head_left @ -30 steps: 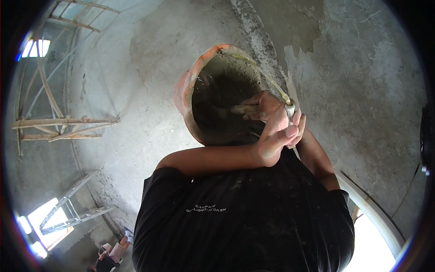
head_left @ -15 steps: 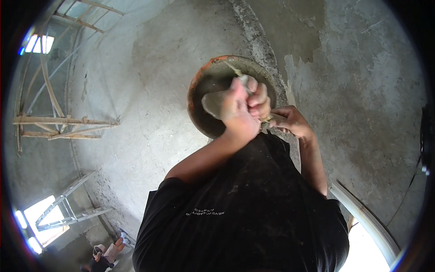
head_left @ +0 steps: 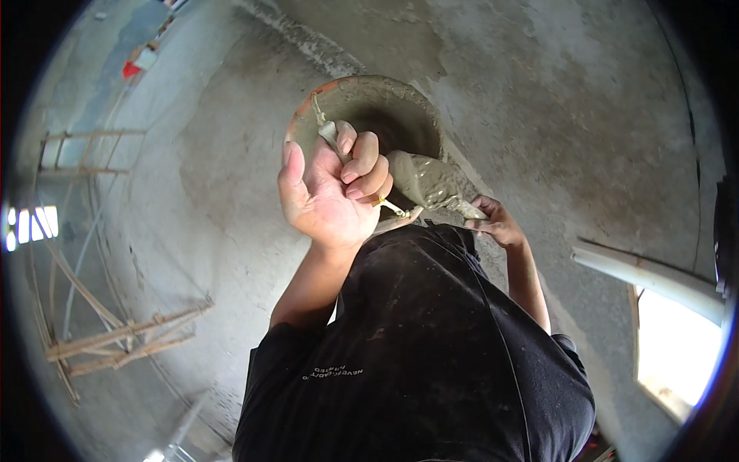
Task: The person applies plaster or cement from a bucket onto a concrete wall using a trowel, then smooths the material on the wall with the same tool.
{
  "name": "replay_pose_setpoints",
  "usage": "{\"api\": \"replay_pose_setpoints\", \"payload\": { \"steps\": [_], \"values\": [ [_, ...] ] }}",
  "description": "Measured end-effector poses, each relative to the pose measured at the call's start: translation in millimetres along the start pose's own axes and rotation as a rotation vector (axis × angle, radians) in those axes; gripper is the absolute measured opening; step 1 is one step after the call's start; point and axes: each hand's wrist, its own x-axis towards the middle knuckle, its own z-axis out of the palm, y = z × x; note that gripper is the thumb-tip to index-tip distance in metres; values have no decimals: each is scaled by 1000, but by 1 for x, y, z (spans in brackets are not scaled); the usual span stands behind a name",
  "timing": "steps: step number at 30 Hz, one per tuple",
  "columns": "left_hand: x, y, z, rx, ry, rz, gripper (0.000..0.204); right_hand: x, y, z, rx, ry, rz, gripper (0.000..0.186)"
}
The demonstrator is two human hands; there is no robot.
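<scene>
Bucket (head_left: pixel 385 94): round-mouthed, orange at the exposed part of the rim, the remainder caked with rough grey mortar. It is directly in front of the person's torso, its mouth facing up toward the view. The inner wall is smeared and matt; the depth of the contents cannot be determined.

Left hand (head_left: pixel 339 196): palm turned up, fingers curled around the handle grip (head_left: pixel 329 134), a pale grey, tube-shaped piece; thumb extended, clear of it. A thin, pale handle cord (head_left: pixel 318 110) runs from the far rim into the grip. Below the fingers, a knotted, yellowish length emerges toward the near rim.

Right hand (head_left: pixel 500 225): grasping, between thumb and fingers, the stubby, mortar-crusted handle of a trowel-like tool (head_left: pixel 419 179). The tool's broad, rounded blade lies over the right side of the bucket's mouth, coated in wet, glossy grey material. Contact between blade and rim cannot be confirmed.

Surroundings: mottled grey concrete with darker patches and a rough, pale strip; a rough timber frame (head_left: pixel 127 345) at left; a smooth, whitish rail (head_left: pixel 647 271) at right. The person's shirt (head_left: pixel 431 339) is black cloth, speckled with pale dust.
</scene>
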Motion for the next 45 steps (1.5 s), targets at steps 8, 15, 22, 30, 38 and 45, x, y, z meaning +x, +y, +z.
{"api": "replay_pose_setpoints", "payload": {
  "steps": [8,15,22,30,38,45],
  "values": [
    [18,13,1,99,-48,-189,58,19,22,34,-427,-41,-141,38],
    [22,30,-31,85,136,-149,56,40,24,86,-815,210,-187,40],
    [22,64,-79,74,251,-186,54,64,14,122,-904,426,-186,38],
    [33,82,-155,-7,266,-357,51,104,24,168,-1023,547,-93,38],
    [46,82,-205,-54,265,-556,51,139,68,178,-1052,591,-138,36],
    [67,65,-226,-61,360,-527,51,160,93,143,-1003,482,-164,31]
  ]
}}
